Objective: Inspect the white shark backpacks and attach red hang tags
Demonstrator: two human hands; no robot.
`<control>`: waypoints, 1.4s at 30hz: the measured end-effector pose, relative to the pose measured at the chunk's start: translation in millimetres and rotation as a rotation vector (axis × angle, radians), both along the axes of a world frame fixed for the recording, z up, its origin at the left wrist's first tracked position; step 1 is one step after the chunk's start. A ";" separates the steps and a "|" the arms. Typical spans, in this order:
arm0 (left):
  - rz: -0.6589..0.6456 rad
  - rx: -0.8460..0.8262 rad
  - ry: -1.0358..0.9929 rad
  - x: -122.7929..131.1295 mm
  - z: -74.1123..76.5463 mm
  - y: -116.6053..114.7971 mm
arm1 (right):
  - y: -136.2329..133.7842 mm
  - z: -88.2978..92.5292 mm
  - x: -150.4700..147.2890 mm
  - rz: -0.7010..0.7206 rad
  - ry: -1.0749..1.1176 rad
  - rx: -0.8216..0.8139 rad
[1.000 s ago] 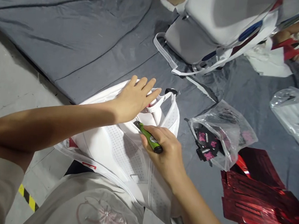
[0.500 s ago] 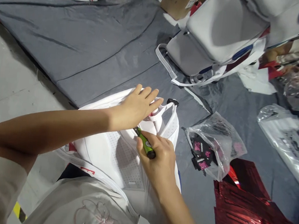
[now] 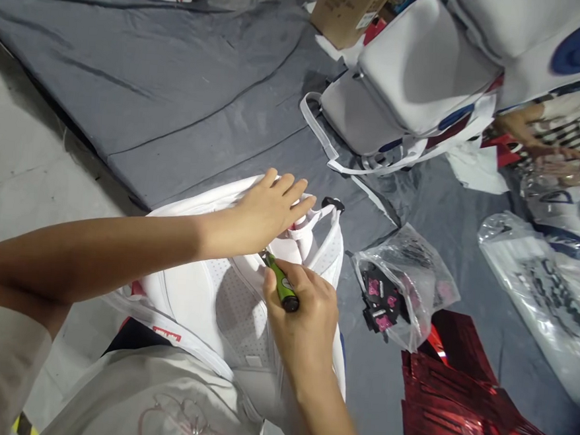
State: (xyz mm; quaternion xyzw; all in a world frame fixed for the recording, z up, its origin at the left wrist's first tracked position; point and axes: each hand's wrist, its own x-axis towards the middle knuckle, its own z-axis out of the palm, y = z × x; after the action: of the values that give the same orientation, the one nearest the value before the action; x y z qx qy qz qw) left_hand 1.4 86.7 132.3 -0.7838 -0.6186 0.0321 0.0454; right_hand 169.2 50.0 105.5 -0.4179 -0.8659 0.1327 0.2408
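A white backpack with perforated padding, straps and a black buckle lies at the table's near edge, against my body. My left hand rests palm down on its upper part, fingers stretched and spread. In my right hand is a small green-handled tool with a black end cap. Its metal tip points up and left to the bag, just under the edge of my left hand; what kind of tip it is, I cannot make out.
Several finished-looking white and grey bags stand at the upper right, behind a clear bag of black-and-pink pieces. Red glossy sheets and a plastic-wrapped item lie at right. A cardboard box is behind. Another person's arm shows at far right.
The view has shifted slightly, so things on the table's right side appear farther left. Both hands keep nearly the same place on the backpack, and the green-handled tool stays in my right hand.
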 end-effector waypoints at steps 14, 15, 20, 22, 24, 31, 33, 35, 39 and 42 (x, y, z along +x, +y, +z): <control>0.016 0.023 -0.018 -1.6 -4.5 0.9 | -1.7 4.0 -5.8 -0.030 -0.051 -0.030; 0.019 0.026 -0.011 -1.8 -5.1 1.4 | -1.1 3.4 -5.7 -0.020 -0.040 -0.044; 0.045 0.050 0.015 0.9 -4.9 -0.2 | 3.3 -5.8 -3.5 -0.018 -0.008 0.003; 0.038 0.053 0.015 1.9 -4.8 -1.3 | 6.6 -10.3 -3.3 0.012 0.036 0.031; 0.036 0.049 0.018 0.3 -3.7 -1.2 | 10.4 -13.5 -2.3 0.038 0.033 0.033; 0.243 -0.255 0.031 -6.5 30.9 -5.3 | 10.7 -13.5 12.6 0.066 0.017 0.029; 0.322 -0.286 0.015 -6.0 36.2 -8.5 | 7.7 -14.4 6.4 0.066 0.124 -0.045; 0.341 -0.253 0.017 -4.4 33.4 -11.4 | 3.8 -15.5 -4.1 0.054 0.214 -0.169; 0.354 -0.108 0.087 -1.0 16.1 -14.2 | -4.7 -16.6 -17.3 0.013 0.246 -0.289; 0.317 -0.039 0.140 -3.3 9.3 -14.0 | -6.3 -18.8 -16.2 0.002 0.262 -0.248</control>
State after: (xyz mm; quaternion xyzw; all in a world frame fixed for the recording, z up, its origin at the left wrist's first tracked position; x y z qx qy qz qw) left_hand -1.9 72.7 141.6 -0.6729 -0.7291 0.1055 0.0674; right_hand 153.0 43.7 86.7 -0.4224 -0.8046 0.2919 0.2982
